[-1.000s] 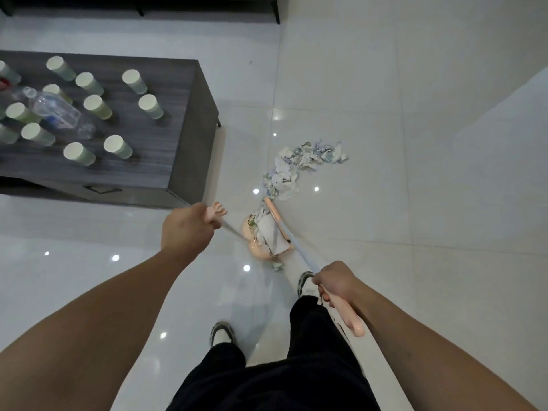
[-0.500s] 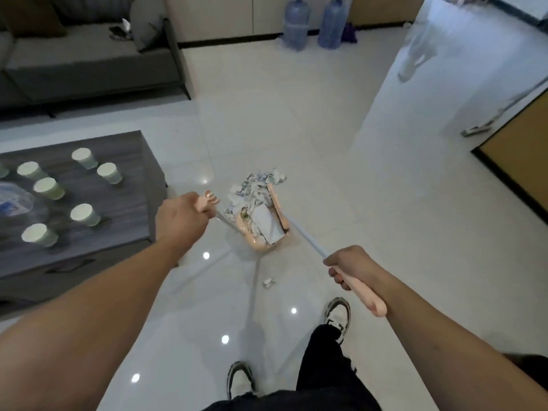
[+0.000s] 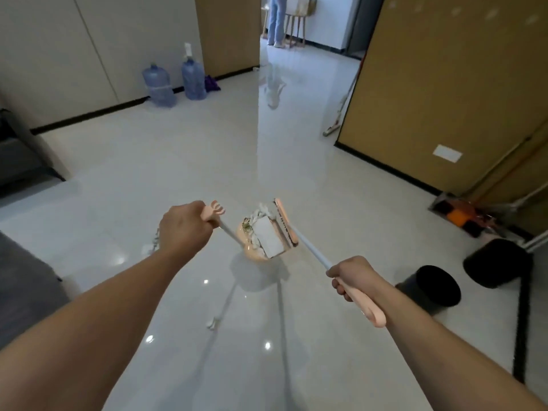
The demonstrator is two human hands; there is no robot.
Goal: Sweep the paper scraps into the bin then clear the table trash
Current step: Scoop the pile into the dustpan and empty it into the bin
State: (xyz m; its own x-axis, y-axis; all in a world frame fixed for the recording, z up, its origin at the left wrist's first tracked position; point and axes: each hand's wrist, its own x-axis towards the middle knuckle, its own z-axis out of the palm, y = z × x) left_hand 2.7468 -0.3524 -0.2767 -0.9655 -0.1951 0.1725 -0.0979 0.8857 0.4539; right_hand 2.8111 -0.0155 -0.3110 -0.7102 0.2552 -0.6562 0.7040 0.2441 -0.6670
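With our left hand (image 3: 184, 225) clenched on the peach plastic dustpan (image 3: 258, 243) handle and right hand (image 3: 348, 275) on the broom, its light, loose paper scraps (image 3: 259, 229) could spill before the near-right black bin (image 3: 436, 287).

No legible text, label, brand or number anywhere in view; wall plate (image 3: 447, 153) blank, bottles (image 3: 175, 83) too blurred.

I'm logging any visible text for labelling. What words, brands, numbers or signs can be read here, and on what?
None can be read.
Water jugs: no label legible.
White plate on the tan wall: blank or too blurred to tell.
Paper scraps in the dustpan: any print is too small and blurred.
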